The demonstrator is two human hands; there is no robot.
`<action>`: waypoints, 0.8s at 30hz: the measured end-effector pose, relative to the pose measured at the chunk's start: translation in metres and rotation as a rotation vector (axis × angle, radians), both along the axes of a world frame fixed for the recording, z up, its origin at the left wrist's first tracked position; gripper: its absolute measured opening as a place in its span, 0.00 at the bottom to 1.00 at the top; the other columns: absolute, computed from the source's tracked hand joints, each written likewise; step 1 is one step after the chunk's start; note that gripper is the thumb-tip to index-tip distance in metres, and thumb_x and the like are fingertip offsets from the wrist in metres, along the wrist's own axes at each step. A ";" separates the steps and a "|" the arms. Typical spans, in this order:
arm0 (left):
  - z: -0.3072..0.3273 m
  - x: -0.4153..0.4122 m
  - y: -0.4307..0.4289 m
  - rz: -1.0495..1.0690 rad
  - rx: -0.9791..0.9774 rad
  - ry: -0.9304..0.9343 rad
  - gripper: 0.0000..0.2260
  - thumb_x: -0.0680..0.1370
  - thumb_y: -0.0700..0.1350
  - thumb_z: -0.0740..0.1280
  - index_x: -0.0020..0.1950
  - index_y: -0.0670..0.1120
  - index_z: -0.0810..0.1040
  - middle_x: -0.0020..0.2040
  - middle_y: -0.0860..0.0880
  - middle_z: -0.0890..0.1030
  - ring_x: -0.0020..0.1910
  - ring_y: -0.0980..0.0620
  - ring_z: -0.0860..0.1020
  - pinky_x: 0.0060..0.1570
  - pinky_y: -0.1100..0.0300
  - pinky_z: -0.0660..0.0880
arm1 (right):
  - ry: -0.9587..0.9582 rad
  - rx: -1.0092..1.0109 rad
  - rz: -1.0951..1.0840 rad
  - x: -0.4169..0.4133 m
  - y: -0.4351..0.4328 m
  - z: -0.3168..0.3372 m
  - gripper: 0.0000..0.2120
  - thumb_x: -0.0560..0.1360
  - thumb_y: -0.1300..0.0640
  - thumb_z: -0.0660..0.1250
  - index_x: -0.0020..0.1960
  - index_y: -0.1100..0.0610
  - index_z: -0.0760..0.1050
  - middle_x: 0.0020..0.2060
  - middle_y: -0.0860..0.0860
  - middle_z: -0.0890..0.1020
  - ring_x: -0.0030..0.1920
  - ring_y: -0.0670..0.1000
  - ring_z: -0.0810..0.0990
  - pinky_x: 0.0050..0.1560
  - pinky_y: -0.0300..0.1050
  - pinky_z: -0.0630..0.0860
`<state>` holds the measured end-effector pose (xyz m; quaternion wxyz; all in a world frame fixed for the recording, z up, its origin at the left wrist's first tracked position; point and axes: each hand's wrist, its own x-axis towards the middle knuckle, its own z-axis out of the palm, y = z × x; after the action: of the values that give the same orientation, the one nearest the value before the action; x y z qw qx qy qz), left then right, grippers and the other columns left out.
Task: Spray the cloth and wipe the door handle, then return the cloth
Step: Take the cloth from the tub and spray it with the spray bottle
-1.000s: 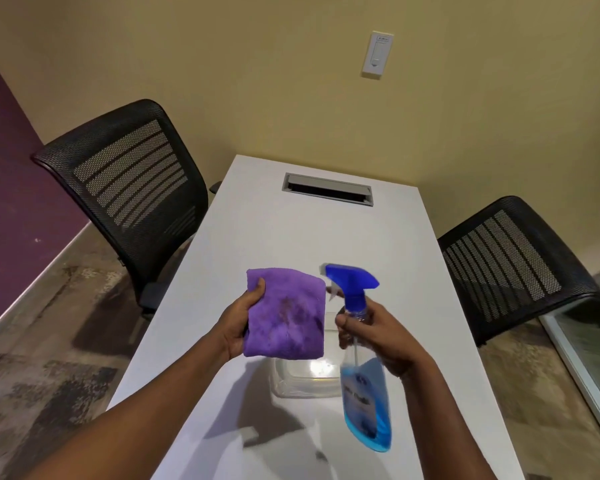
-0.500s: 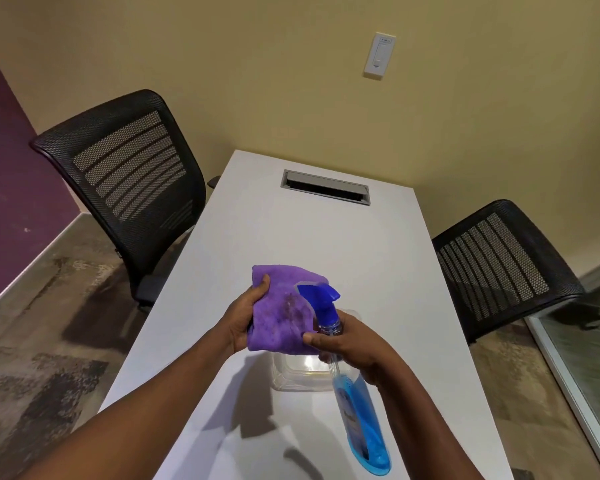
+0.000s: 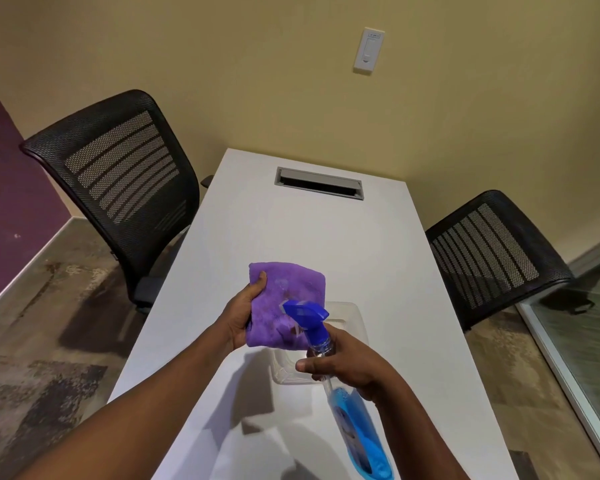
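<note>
While the left hand grips the cloth up over the table, right hand clamped on bottle, nozzle w/ aim at cloth; should spray mid-cloth, close, approx. square-on.

So the long white rectangular table runs away from the person toward the wall, with a metal cable slot set in its far end. One black mesh office chair sits off the table's left side, another black mesh chair off the right. The white wall switch is up on the wall behind the table. Over the near half, the left hand has the folded purple microfibre cloth, and the right hand has the clear spray bottle of blue liquid just right of it, nozzle in front of the cloth. A clear plastic tub sits on the table underneath them.
</note>
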<state>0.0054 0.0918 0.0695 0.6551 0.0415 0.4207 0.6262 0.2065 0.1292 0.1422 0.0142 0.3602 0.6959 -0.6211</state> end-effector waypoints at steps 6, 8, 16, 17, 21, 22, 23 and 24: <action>0.000 0.002 -0.003 -0.018 0.001 0.015 0.21 0.79 0.57 0.62 0.63 0.43 0.77 0.51 0.41 0.85 0.46 0.42 0.84 0.45 0.49 0.81 | -0.030 0.016 -0.035 -0.001 -0.012 -0.003 0.12 0.72 0.56 0.75 0.50 0.50 0.74 0.38 0.49 0.79 0.38 0.46 0.77 0.42 0.37 0.77; 0.001 0.001 -0.004 -0.014 0.004 0.023 0.20 0.79 0.57 0.62 0.61 0.43 0.77 0.49 0.41 0.85 0.46 0.42 0.84 0.44 0.50 0.81 | -0.029 0.038 -0.096 -0.002 -0.017 -0.006 0.12 0.72 0.56 0.75 0.49 0.50 0.73 0.39 0.48 0.78 0.38 0.46 0.77 0.41 0.37 0.76; 0.001 -0.003 -0.008 -0.007 0.005 0.030 0.19 0.78 0.57 0.64 0.60 0.45 0.78 0.50 0.41 0.85 0.47 0.41 0.83 0.47 0.48 0.81 | 0.018 0.048 -0.171 -0.001 -0.027 -0.005 0.16 0.74 0.56 0.74 0.59 0.53 0.74 0.41 0.47 0.81 0.39 0.46 0.80 0.41 0.34 0.77; 0.001 -0.002 -0.009 -0.012 0.005 0.026 0.18 0.78 0.56 0.64 0.60 0.45 0.78 0.49 0.41 0.85 0.47 0.41 0.84 0.46 0.48 0.81 | 0.036 0.043 -0.189 -0.002 -0.026 -0.005 0.16 0.74 0.56 0.74 0.59 0.54 0.74 0.41 0.48 0.81 0.40 0.46 0.80 0.41 0.35 0.77; -0.001 0.000 -0.012 -0.019 -0.013 0.028 0.21 0.76 0.57 0.66 0.62 0.44 0.76 0.52 0.39 0.83 0.51 0.39 0.82 0.49 0.46 0.80 | 0.097 0.028 -0.224 -0.003 -0.019 -0.001 0.17 0.74 0.57 0.73 0.60 0.57 0.74 0.44 0.49 0.82 0.43 0.47 0.80 0.43 0.37 0.78; -0.001 0.000 -0.013 -0.022 -0.012 0.024 0.22 0.76 0.57 0.66 0.63 0.44 0.76 0.53 0.39 0.83 0.52 0.39 0.82 0.49 0.46 0.80 | 0.095 0.029 -0.223 -0.002 -0.017 0.000 0.17 0.74 0.57 0.73 0.60 0.57 0.74 0.44 0.50 0.82 0.43 0.48 0.80 0.44 0.37 0.79; -0.002 -0.001 -0.013 -0.024 -0.009 0.018 0.22 0.76 0.57 0.65 0.63 0.44 0.76 0.53 0.39 0.83 0.52 0.39 0.82 0.48 0.47 0.80 | 0.090 0.031 -0.224 -0.002 -0.017 0.000 0.16 0.74 0.56 0.73 0.60 0.56 0.74 0.44 0.50 0.82 0.43 0.48 0.80 0.44 0.38 0.79; -0.002 -0.001 -0.013 -0.026 -0.005 0.008 0.21 0.77 0.57 0.64 0.63 0.44 0.76 0.52 0.39 0.84 0.51 0.39 0.82 0.47 0.47 0.81 | 0.081 0.033 -0.229 -0.001 -0.016 -0.001 0.15 0.74 0.56 0.73 0.59 0.56 0.75 0.44 0.50 0.82 0.43 0.49 0.79 0.45 0.39 0.79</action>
<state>0.0042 0.0788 0.0679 0.6616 0.0481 0.4244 0.6164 0.2052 0.1133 0.1415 -0.0909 0.4120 0.6604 -0.6211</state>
